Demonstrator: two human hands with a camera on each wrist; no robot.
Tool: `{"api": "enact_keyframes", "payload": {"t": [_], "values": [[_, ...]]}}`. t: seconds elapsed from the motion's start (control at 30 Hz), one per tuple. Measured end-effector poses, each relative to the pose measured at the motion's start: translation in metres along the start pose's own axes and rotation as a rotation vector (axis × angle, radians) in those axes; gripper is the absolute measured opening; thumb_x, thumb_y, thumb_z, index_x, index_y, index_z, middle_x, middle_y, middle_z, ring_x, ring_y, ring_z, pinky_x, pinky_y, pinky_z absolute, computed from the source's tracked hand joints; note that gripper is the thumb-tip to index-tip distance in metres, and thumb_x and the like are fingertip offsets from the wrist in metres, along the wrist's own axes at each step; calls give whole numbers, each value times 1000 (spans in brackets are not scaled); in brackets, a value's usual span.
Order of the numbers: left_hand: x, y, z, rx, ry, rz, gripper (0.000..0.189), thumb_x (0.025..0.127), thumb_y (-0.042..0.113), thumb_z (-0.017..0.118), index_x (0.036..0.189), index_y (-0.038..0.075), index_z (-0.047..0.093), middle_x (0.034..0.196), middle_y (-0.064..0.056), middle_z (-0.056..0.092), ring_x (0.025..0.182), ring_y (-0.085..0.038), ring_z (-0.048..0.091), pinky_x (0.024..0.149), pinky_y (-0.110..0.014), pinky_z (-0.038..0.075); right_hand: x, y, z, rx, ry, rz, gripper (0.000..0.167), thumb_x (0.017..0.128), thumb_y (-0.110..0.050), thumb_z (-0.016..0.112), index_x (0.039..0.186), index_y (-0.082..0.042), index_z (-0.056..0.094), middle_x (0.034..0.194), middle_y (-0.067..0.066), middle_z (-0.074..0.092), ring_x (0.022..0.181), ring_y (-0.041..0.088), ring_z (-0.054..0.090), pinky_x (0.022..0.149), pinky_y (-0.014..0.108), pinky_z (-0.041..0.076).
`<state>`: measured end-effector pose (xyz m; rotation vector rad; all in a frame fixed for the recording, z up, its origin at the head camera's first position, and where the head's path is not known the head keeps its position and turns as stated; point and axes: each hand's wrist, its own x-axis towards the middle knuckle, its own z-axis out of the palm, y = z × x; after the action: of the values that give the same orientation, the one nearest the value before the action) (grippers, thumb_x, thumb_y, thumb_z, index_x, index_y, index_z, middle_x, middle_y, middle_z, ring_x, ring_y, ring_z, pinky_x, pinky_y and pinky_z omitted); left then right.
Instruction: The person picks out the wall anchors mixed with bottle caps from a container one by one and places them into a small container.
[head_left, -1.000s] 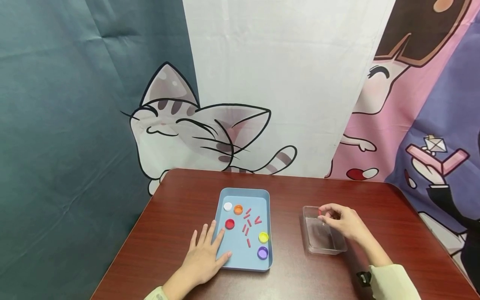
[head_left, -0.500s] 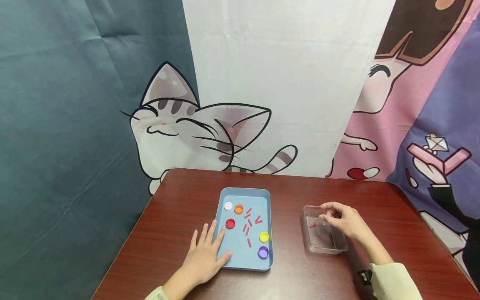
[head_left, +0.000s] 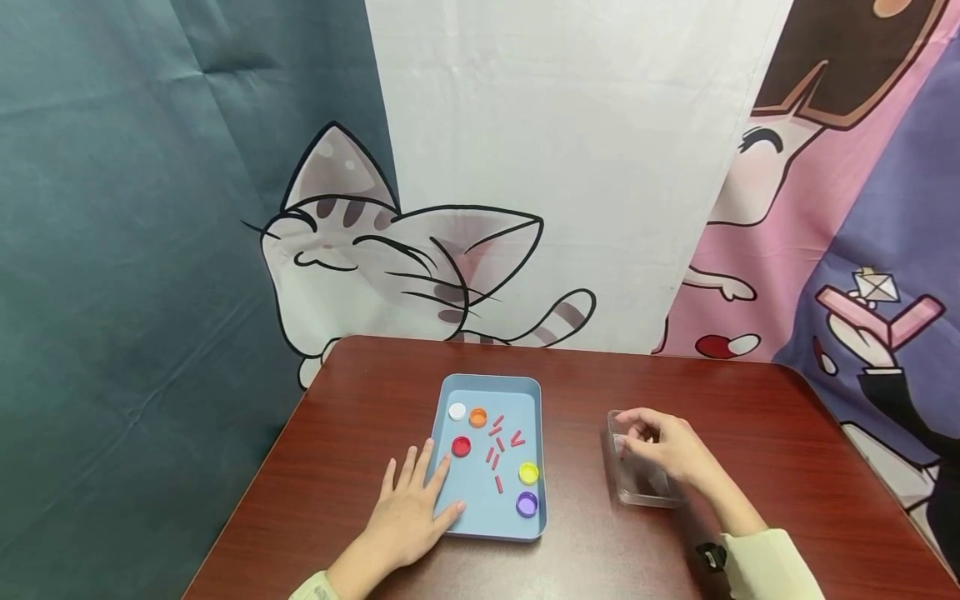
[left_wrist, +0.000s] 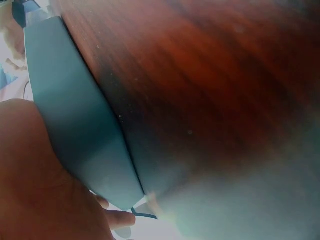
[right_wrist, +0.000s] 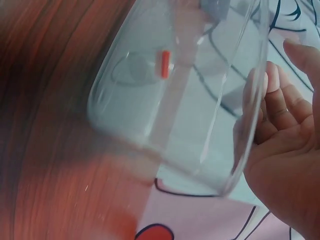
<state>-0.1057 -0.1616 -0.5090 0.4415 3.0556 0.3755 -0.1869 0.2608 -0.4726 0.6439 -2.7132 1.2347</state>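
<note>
My left hand point(head_left: 405, 517) lies with spread, straight fingers over the left edge of a blue tray point(head_left: 480, 521). Several short red sticks point(head_left: 498, 484) are scattered inside the tray. Among them sit small round caps: white point(head_left: 457, 412), orange point(head_left: 477, 417), red point(head_left: 461, 447), yellow point(head_left: 528, 473) and purple point(head_left: 527, 504). Over the clear plastic box point(head_left: 647, 500) hovers my right hand point(head_left: 671, 450), its fingers loosely bent and the thumb apart from them in the right wrist view. Nothing shows between them. A single red stick point(right_wrist: 165, 64) lies inside the box.
A reddish-brown wooden table point(head_left: 330, 433) carries both containers, with a gap between the tray and the box. Behind the table hangs a cloth printed with a cartoon cat point(head_left: 330, 283).
My right hand has let go of the red stick, which dropped into the clear box. The hand has then shifted left across the box. My left hand has stayed on the tray.
</note>
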Motion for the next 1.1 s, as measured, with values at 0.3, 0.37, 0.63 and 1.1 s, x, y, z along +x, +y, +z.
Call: {"api": "enact_keyframes", "payload": {"t": [0.3, 0.37, 0.63, 1.1], "values": [[0, 0, 0, -5, 3, 1, 75, 99, 64, 45, 157, 16, 40, 167, -16, 20, 152, -44, 20, 118, -68, 14, 10, -17, 19, -16, 4, -93, 25, 84, -14, 83, 107, -17, 72, 73, -13, 59, 65, 2, 55, 57, 22, 47], [0, 1, 0, -4, 7, 2, 75, 99, 64, 45, 156, 16, 41, 167, -16, 20, 152, -44, 20, 118, -68, 14, 11, -22, 23, -20, -4, -84, 26, 84, -15, 83, 107, -18, 72, 74, -14, 59, 66, 2, 55, 58, 21, 48], [0, 1, 0, -7, 8, 2, 74, 99, 64, 45, 156, 16, 41, 167, -17, 20, 151, -44, 20, 118, -68, 14, 15, -37, 36, -5, -67, -45, 26, 85, -19, 82, 110, -18, 72, 74, -14, 59, 67, 3, 55, 61, 22, 48], [-1, 2, -2, -16, 7, 1, 75, 99, 64, 47, 156, 15, 42, 167, -17, 21, 151, -44, 21, 117, -68, 14, 21, -49, 52, 45, -128, -84, 27, 87, -21, 81, 111, -13, 72, 75, -12, 60, 67, 3, 54, 60, 22, 48]]}}
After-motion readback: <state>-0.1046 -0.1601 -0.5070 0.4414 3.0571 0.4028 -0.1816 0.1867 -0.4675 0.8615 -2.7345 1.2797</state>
